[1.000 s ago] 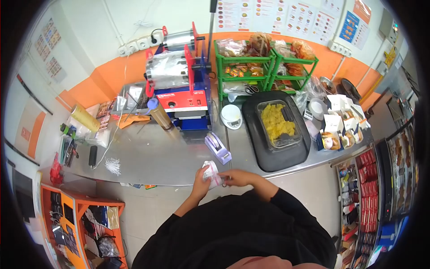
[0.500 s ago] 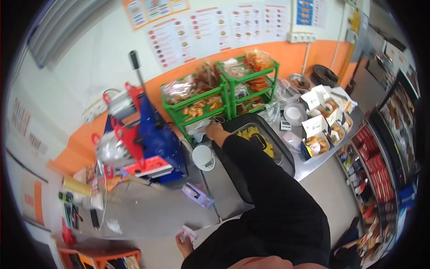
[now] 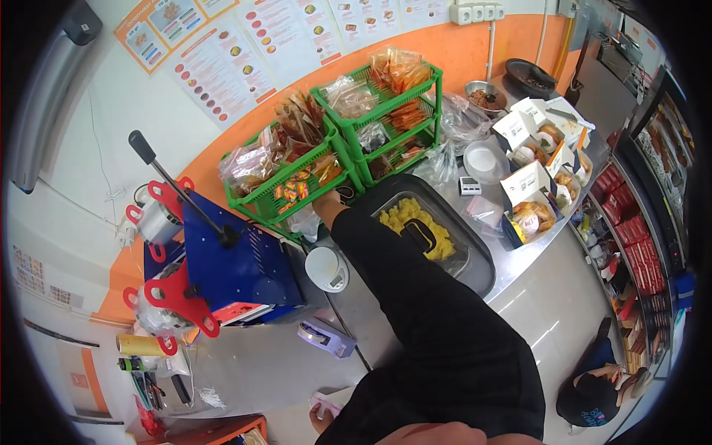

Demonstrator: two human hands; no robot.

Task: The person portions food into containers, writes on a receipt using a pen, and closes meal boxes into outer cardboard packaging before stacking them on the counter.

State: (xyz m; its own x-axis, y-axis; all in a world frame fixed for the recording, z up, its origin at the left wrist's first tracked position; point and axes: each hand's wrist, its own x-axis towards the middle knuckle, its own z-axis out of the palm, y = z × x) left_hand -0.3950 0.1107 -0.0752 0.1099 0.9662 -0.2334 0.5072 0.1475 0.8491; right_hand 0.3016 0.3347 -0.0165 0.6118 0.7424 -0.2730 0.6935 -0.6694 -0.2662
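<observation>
The left hand (image 3: 322,421) is low down, close by the body and beyond the counter's near edge, its fingers closed on a small pink-and-white item (image 3: 327,405). How the fingertips sit on it I can't tell — the sleeve and the edge of view hide too much. Forward of those fingers, up on the steel counter (image 3: 267,374), lies a purple tape dispenser (image 3: 326,337), well apart from them.

The right hand (image 3: 327,205) is stretched far out at the end of a black sleeve (image 3: 415,289), down among the lower levels of a green rack (image 3: 304,165). Its fingers are tucked out of sight there, so I can't say whether they are spread or pinching anything. Small bright packets (image 3: 291,190) lie just left of them, a crumpled clear bag (image 3: 304,222) below and to the left, near the wrist. A round white scale (image 3: 324,267) stands on the near side of these fingers, and to their right is the tub of yellow food (image 3: 408,216) — set on a black tray (image 3: 483,276) that the forearm crosses. Farther right of them, well apart, open boxes of food (image 3: 532,211) stand grouped.
</observation>
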